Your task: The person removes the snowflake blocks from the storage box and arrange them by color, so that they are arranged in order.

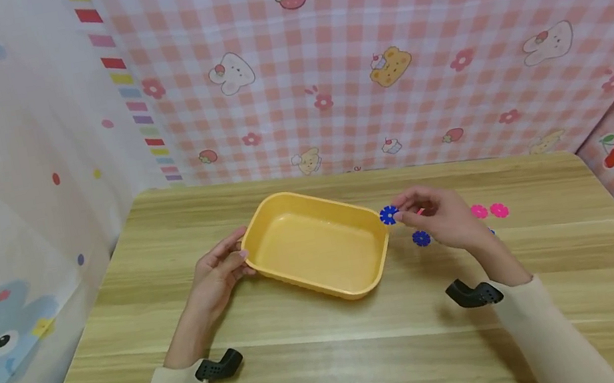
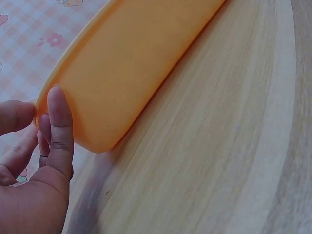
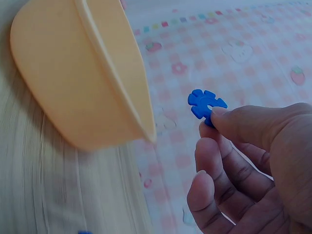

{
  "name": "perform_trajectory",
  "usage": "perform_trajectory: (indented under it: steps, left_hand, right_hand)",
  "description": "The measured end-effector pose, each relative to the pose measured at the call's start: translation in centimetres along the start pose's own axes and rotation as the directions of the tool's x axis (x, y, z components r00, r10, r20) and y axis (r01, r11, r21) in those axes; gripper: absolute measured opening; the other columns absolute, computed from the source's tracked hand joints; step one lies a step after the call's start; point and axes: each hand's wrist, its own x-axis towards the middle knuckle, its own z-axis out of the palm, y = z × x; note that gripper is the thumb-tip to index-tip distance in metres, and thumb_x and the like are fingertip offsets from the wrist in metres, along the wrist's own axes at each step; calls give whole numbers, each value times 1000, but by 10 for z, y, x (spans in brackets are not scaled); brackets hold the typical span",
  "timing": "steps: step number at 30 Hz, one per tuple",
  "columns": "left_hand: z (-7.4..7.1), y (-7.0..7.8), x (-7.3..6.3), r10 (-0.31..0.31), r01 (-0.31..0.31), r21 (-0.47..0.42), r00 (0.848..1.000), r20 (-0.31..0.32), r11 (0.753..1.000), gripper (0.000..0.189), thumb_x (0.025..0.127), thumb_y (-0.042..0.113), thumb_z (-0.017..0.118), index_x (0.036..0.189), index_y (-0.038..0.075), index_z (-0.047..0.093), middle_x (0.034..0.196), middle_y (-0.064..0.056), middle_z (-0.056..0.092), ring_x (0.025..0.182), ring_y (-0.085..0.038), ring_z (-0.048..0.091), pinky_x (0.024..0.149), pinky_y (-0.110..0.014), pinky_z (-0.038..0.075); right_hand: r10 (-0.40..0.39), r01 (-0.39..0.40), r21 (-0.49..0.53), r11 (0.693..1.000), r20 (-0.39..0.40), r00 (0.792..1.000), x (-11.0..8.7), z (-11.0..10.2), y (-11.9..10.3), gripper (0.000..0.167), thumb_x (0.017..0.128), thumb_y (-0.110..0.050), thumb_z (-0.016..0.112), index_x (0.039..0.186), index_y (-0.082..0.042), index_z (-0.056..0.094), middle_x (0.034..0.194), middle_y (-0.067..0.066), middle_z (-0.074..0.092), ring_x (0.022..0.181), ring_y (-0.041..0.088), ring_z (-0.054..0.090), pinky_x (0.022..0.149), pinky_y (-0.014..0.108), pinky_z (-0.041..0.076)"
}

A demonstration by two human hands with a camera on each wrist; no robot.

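A yellow plastic basin [image 1: 315,237] stands on the table with nothing inside it. My left hand [image 1: 216,276] grips its left rim, thumb on one side and fingers on the other, as the left wrist view also shows. My right hand [image 1: 444,217] pinches a blue notched snowflake disc [image 3: 201,104] between thumb and forefinger, just beside the basin's right rim. On the table below that hand lies another blue snowflake disc [image 1: 421,239]. Pink snowflake discs [image 1: 499,210] lie to the right of the hand, which partly hides more pieces.
The wood-grain table [image 1: 324,365] meets a pink checked cloth [image 1: 356,122] at the back. A white patterned cloth [image 1: 34,162] hangs at the left. Each wrist carries a black camera mount [image 1: 219,366].
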Motion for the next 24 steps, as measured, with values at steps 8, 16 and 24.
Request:
perform_trajectory:
  steps: [8, 16, 24]
  left_hand:
    - [-1, -2, 0, 10, -10, -1, 1000, 8, 1000, 55, 99, -1, 61, 152, -3, 44, 108, -1, 60, 82, -11, 65, 73, -22, 62]
    - [0, 0, 0, 15, -15, 12, 1000, 19, 1000, 55, 99, -1, 61, 152, -3, 45, 109, -2, 60, 83, -11, 65, 73, -22, 62]
    - [-1, -2, 0, 12, -12, 0, 1000, 7, 1000, 56, 99, 0, 61, 152, -3, 44, 108, -1, 61, 80, -11, 65, 73, -22, 62]
  right_hand:
    - [38, -39, -12, 999, -68, 997, -19, -23, 25, 27, 100, -30, 67, 120, -12, 68, 107, 8, 71, 92, 12, 70, 76, 29, 63]
    - [44, -50, -45, 998, -121, 992, -37, -45, 47, 26, 102, -26, 65, 122, -9, 68, 105, 5, 71, 89, 6, 71, 73, 26, 63]
    - [86, -102, -88, 991, -168, 982, -53, -64, 67, 32, 102, -34, 63, 123, -10, 66, 101, -7, 69, 87, 7, 69, 67, 27, 60]
